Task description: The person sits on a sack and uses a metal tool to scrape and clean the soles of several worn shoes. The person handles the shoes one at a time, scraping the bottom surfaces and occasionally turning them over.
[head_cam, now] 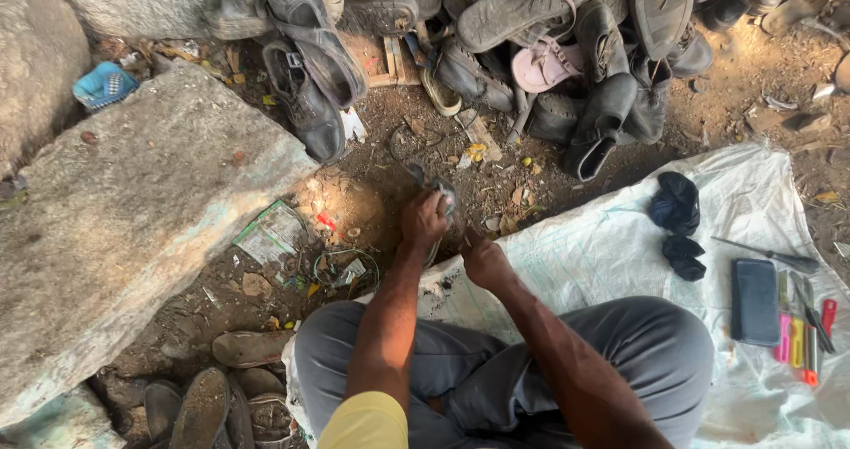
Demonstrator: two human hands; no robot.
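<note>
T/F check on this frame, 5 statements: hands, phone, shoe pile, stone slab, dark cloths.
1. The left hand grips a small greyish object. True.
2. The right hand rests on the phone. False: the phone lies apart on the white sheet, away from both hands.
3. A pile of worn shoes lies beyond the hands. True.
4. The stone slab sits on the person's right. False: it is on the left.
5. Two dark cloths lie on the white sheet. True.
</note>
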